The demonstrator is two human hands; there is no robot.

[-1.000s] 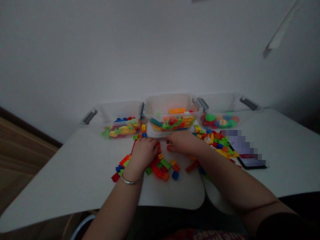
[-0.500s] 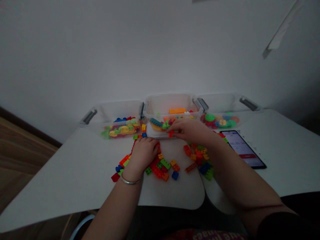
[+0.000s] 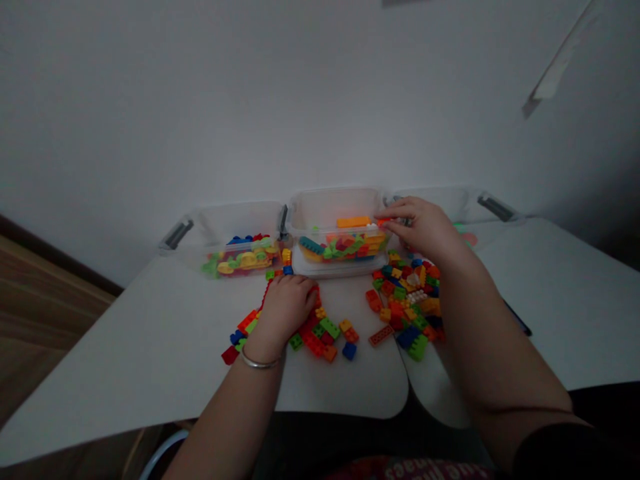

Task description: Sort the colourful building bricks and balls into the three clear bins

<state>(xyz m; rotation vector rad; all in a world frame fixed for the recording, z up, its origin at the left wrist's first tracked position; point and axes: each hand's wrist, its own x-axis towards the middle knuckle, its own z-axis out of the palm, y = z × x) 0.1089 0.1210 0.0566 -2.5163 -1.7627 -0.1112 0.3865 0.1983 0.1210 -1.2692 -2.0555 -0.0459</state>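
Observation:
My left hand [image 3: 289, 303] lies over a red studded plate [image 3: 265, 294], its fingers curled down and their tips hidden. Loose toy bricks [image 3: 314, 341] surround that hand on both sides. At the right end of the middle clear box [image 3: 320, 233], my right hand [image 3: 417, 227] pinches a small orange-red brick [image 3: 384, 223] near the rim. Inside this box are an orange brick [image 3: 353, 222], a teal strip [image 3: 312, 246] and several green and yellow pieces. Below my right hand spreads a pile of mixed bricks [image 3: 410, 300].
A clear box [image 3: 210, 233] with yellow, green and blue pieces stands at the left. The right box [image 3: 450, 197] is partly behind my right hand. A phone [image 3: 520, 320] is mostly covered by my right forearm. The wall [image 3: 320, 100] rises behind the boxes.
My right hand has moved up and to the right, from in front of the middle box to its right rim, carrying the orange-red brick. My left hand has stayed in place.

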